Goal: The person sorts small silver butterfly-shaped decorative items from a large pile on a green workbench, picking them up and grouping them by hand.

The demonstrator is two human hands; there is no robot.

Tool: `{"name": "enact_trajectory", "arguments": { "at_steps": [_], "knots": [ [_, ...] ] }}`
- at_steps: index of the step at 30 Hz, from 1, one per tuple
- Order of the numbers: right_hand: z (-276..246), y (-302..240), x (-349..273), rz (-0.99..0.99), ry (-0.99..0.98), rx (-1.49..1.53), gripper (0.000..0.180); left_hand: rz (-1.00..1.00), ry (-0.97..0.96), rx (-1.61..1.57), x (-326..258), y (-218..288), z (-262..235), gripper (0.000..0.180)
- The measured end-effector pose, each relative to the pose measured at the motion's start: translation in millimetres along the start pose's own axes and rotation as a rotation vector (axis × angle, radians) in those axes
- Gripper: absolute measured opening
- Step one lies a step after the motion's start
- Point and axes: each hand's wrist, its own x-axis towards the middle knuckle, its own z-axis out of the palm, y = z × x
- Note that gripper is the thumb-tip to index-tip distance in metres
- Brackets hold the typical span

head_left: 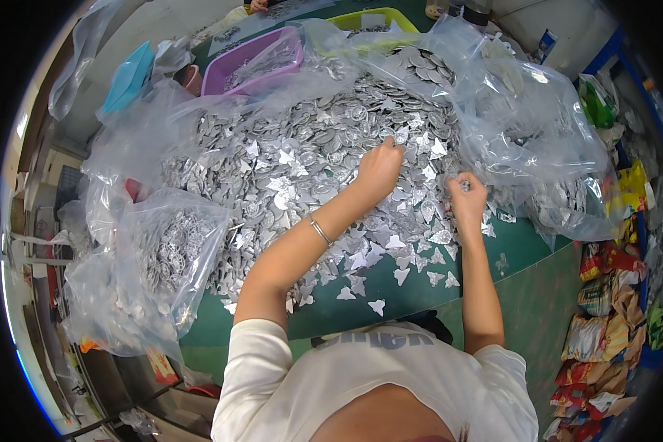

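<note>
A broad heap of small flat silver metal pieces [302, 177] covers the green table [412, 298]; some are round, others pointed and winged. Over the heap's right half, my left hand [379, 168] reaches in with its fingers closed, their tips at the pieces; what they pinch is too small to name. My right hand [467, 197] is at the heap's right edge, thumb and fingertips pressed together beside a clear plastic bag. A small silver bit shows at its fingertips, its kind not clear.
Clear plastic bags of metal pieces stand left [173, 250] and right [530, 125]. Along the back are a purple basin [254, 59], a lime-green basin [372, 18] and a blue tray [129, 77]. Colourful packages [597, 324] line the right side. Another person's hand [258, 6] shows at the far edge.
</note>
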Motion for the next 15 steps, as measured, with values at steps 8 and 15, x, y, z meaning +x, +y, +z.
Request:
{"name": "enact_trajectory", "arguments": {
  "at_steps": [8, 15],
  "knots": [
    [-21, -12, -18, 0.539, -0.277, 1.156, 0.007, 0.092, -0.004, 0.042, -12, -17, 0, 0.018],
    [3, -30, -50, 0.656, -0.237, 1.291, 0.020, -0.694, 0.165, -1.396, -35, -16, -13, 0.012]
  ]
}}
